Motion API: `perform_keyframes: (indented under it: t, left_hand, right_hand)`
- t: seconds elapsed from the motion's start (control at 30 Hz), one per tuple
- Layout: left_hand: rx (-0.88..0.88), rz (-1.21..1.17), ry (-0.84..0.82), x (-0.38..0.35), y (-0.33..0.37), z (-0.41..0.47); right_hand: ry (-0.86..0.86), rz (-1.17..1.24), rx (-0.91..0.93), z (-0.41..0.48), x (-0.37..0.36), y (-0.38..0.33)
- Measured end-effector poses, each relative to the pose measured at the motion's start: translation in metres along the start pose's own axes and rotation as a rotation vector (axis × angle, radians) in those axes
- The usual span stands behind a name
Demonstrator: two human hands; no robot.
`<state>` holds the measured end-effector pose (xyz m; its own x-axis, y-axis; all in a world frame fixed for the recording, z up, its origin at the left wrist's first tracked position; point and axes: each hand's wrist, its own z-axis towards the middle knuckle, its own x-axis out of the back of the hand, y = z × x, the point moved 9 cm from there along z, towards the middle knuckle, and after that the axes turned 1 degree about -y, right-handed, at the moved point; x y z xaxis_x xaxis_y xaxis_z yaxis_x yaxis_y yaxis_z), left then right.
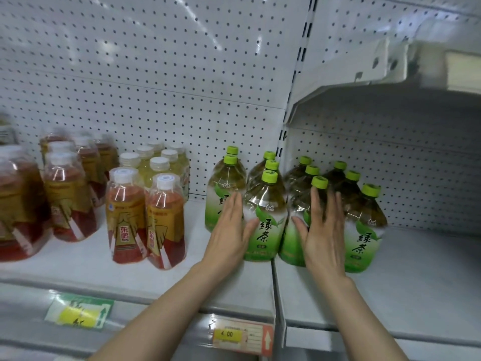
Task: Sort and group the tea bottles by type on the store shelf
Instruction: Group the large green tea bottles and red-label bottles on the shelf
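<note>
Several green tea bottles with green caps stand in rows on the white shelf [234, 287]. My left hand [230, 231] lies flat against the left side of the front green tea bottle [265, 220], fingers straight, thumb across its label. My right hand [324, 230] rests flat with spread fingers over the neighbouring green tea bottle [292, 230], whose cap shows above my fingertips. A further green tea bottle [364, 230] stands to the right of that hand. Neither hand closes around a bottle.
Two red tea bottles with gold labels [145, 217] stand to the left front. Pale yellow tea bottles [158, 168] sit behind them, and more red bottles [67, 194] fill the far left. Price tags [242, 334] hang on the shelf edge. A pegboard wall backs the shelf.
</note>
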<state>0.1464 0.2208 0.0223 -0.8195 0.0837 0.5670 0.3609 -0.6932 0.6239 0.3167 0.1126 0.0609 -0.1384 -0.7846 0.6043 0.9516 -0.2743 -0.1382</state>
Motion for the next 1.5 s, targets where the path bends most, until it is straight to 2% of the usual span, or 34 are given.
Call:
perform_keyframes:
  t: [0.17, 0.3, 0.37, 0.47, 0.53, 0.57, 0.63, 0.7, 0.77, 0.87, 0.97, 1.13, 1.3, 1.5]
  left_hand:
    - [0.073, -0.034, -0.032, -0.003, 0.001, 0.000]
    - [0.002, 0.114, -0.074, 0.021, 0.013, -0.010]
    - [-0.122, 0.170, 0.058, 0.058, 0.022, -0.021]
    - [-0.296, 0.213, 0.471, 0.132, 0.023, -0.053]
    - [-0.265, 0.206, 0.683, 0.175, 0.003, -0.073]
    - [-0.203, 0.180, 0.716, 0.190, -0.012, -0.078]
    - [-0.021, 0.099, 0.628, 0.205, -0.049, -0.076]
    - [0.104, 0.026, 0.448, 0.203, -0.079, -0.070]
    - [0.166, -0.042, 0.308, 0.199, -0.098, -0.066]
    - [0.251, -0.143, 0.230, 0.200, -0.113, -0.061]
    - [0.282, -0.213, 0.209, 0.207, -0.115, -0.066]
    - [0.308, -0.314, 0.331, 0.256, -0.114, -0.102]
    - [0.340, -0.368, 0.365, 0.317, -0.128, -0.146]
    - [0.391, -0.383, 0.346, 0.397, -0.173, -0.189]
  right_hand:
    - [-0.016, 0.001, 0.019, 0.001, -0.005, 0.001]
    - [-0.032, 0.053, -0.067, -0.002, 0.001, 0.003]
    - [0.060, 0.151, -0.126, 0.000, 0.015, -0.009]
    - [0.139, 0.340, -0.030, 0.007, 0.031, -0.070]
    - [0.073, 0.419, 0.086, 0.008, 0.026, -0.127]
    - [0.002, 0.472, 0.114, 0.007, 0.018, -0.153]
    - [-0.194, 0.616, 0.101, 0.001, -0.008, -0.198]
    - [-0.370, 0.764, 0.032, -0.006, -0.035, -0.231]
    - [-0.435, 0.892, -0.041, -0.009, -0.056, -0.248]
    - [-0.450, 1.037, -0.157, -0.011, -0.077, -0.254]
    - [-0.426, 1.105, -0.204, -0.011, -0.085, -0.254]
    - [-0.439, 1.281, -0.290, -0.006, -0.075, -0.271]
    - [-0.466, 1.487, -0.344, -0.012, -0.058, -0.324]
    - [-0.504, 1.510, -0.376, -0.042, -0.044, -0.408]
